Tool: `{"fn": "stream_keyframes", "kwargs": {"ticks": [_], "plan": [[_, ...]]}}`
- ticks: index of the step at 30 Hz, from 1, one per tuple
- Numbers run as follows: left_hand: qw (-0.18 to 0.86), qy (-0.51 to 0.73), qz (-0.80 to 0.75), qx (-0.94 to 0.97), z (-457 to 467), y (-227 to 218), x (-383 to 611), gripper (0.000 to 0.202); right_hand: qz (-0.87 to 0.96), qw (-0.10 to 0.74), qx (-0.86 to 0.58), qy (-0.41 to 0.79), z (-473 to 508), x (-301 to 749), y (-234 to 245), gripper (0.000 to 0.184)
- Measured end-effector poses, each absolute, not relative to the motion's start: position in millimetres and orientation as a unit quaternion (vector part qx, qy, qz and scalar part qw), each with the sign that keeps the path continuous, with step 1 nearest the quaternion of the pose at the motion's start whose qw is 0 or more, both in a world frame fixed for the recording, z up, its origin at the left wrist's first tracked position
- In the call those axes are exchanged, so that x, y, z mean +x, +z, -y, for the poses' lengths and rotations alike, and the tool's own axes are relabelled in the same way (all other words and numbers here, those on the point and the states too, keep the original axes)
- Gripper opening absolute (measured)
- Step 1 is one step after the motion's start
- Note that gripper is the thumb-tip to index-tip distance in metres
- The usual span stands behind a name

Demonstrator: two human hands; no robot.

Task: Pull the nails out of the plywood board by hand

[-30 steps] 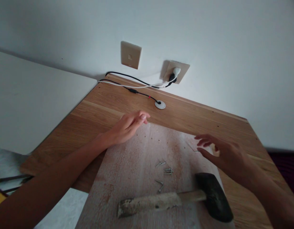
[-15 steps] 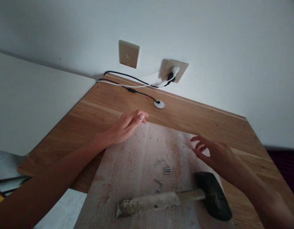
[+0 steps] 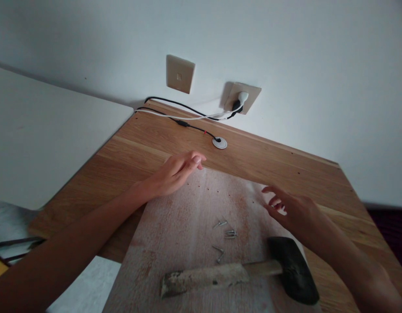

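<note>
A reddish-brown board with a pale, worn surface (image 3: 175, 243) lies on the wooden desk, with a row of small dark holes near its far edge. My left hand (image 3: 178, 171) is at the board's far left corner, fingers loosely bent, thumb near the fingertips, nothing visible in it. Over the far right part, my right hand (image 3: 286, 206) has its fingers curved and apart, holding nothing. Several metal screws or nails (image 3: 230, 234) lie loose mid-board. Closer to me rests a mallet with a black head (image 3: 294, 270) and a worn handle (image 3: 206, 278) pointing left.
The wooden desk (image 3: 139, 143) meets a white wall. Black and white cables (image 3: 188, 117) run along its back to a wall socket (image 3: 243, 99), near a round cable grommet (image 3: 219, 142). A white panel (image 3: 57, 143) stands at the left. Another wall plate (image 3: 180, 74) is above.
The whole view has shifted slightly, so things appear a little farther right. Both hands keep nearly the same pose; the mallet and the loose metal pieces have not moved on the board.
</note>
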State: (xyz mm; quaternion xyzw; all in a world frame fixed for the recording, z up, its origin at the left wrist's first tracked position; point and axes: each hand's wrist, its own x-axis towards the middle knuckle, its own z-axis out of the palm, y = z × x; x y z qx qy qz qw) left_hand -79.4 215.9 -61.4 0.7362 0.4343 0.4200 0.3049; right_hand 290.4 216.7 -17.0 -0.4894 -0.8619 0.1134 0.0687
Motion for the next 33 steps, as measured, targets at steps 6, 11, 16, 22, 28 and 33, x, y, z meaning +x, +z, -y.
{"fn": "stream_keyframes", "kwargs": {"ticks": [6, 11, 16, 22, 28, 33], "plan": [[0.302, 0.425, -0.431, 0.737, -216, -61, -79, 0.062, 0.865, 0.07, -0.483, 0.115, -218, 291, -18, 0.028], [0.297, 0.422, -0.435, 0.738, -215, -59, -79, 0.061, 0.867, 0.073, -0.482, 0.106, -215, 292, -23, 0.03], [0.301, 0.422, -0.436, 0.736, -215, -59, -79, 0.061, 0.87, 0.074, -0.477, 0.104, -214, 292, -22, 0.033], [0.302, 0.421, -0.434, 0.737, -216, -61, -79, 0.062, 0.875, 0.088, -0.456, 0.138, -205, 280, -2, 0.028], [0.303, 0.422, -0.445, 0.729, -215, -60, -79, 0.062, 0.876, 0.119, -0.369, 0.286, -169, 240, 9, 0.03], [0.308, 0.42, -0.445, 0.729, -214, -58, -78, 0.061, 0.883, 0.121, -0.308, 0.332, -154, 227, -6, 0.035]]}}
